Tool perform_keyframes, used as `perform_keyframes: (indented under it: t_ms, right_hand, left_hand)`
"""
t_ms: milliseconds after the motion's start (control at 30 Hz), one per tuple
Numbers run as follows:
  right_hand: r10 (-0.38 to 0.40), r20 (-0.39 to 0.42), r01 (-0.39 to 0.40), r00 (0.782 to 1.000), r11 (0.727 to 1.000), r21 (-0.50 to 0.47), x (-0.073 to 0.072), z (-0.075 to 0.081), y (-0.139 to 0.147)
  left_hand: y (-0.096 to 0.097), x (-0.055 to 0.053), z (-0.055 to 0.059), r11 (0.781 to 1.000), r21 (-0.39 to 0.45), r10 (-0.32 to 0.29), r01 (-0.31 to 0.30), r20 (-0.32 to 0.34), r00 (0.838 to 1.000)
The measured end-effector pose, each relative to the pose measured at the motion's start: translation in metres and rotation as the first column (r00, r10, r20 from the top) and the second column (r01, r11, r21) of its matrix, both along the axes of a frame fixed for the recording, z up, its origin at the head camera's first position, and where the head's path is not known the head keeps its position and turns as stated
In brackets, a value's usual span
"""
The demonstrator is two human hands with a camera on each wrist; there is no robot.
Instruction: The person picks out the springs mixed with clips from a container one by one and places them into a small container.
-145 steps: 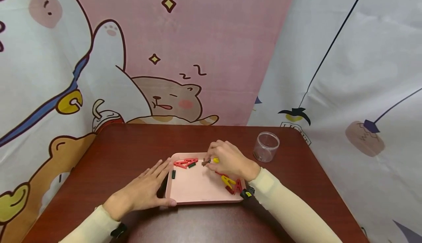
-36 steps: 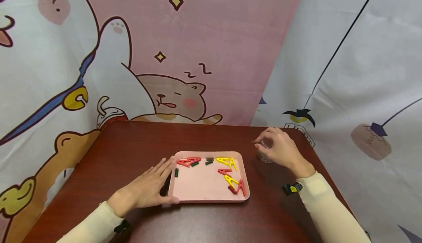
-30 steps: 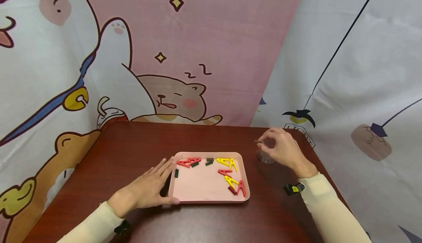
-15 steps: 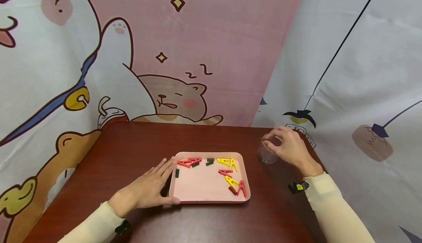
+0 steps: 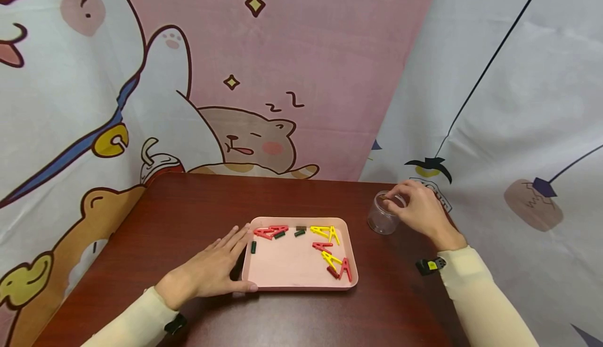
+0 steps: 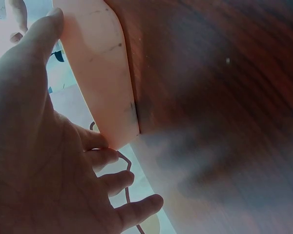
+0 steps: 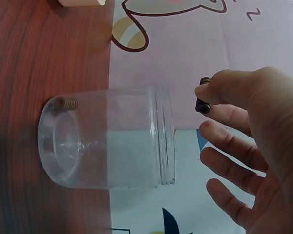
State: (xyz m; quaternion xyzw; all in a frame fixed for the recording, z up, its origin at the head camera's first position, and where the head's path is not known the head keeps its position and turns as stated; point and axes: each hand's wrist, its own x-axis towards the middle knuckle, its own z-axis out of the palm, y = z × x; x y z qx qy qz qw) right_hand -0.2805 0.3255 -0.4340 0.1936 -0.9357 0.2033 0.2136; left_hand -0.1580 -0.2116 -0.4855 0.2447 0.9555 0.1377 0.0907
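My right hand (image 5: 420, 212) is over the mouth of a clear plastic jar (image 5: 380, 222). In the right wrist view its thumb and index finger pinch a small dark coil spring (image 7: 202, 106), just outside the rim, while the other fingers spread apart. A brown spring (image 7: 67, 103) lies at the jar's bottom. At the left, my left hand (image 5: 207, 272) rests against the pink tray (image 5: 292, 273), fingers extended along its side and thumb at its front corner. Red clips (image 5: 264, 233), yellow clips (image 5: 320, 230) and several springs (image 5: 253, 247) lie in the tray.
The tray and jar stand on a dark red-brown table (image 5: 207, 195), the jar near the right back corner. Behind the table hangs a cartoon-printed cloth (image 5: 320, 75). A dark red spring (image 5: 332, 272) sits by the tray's right front corner.
My right hand has gone from the tray to the jar with a spring, then shifted slightly right over its mouth. The left hand stays at the tray.
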Motion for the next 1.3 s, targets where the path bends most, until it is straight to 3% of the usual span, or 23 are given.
perform_keyframes:
  t_ms: [967, 1300]
  right_hand:
    - [-0.042, 0.042, 0.042, 0.998, 0.999, -0.007, -0.009, -0.013, 0.015]
    - [-0.059, 0.092, 0.061, 0.994, 0.998, -0.018, -0.009, -0.016, 0.016]
  left_hand:
    - [0.001, -0.001, 0.000, 1.000, -0.002, 0.003, -0.003, 0.016, 1.000]
    - [0.001, -0.001, -0.001, 1.000, -0.004, 0.009, -0.009, 0.017, 1.000]
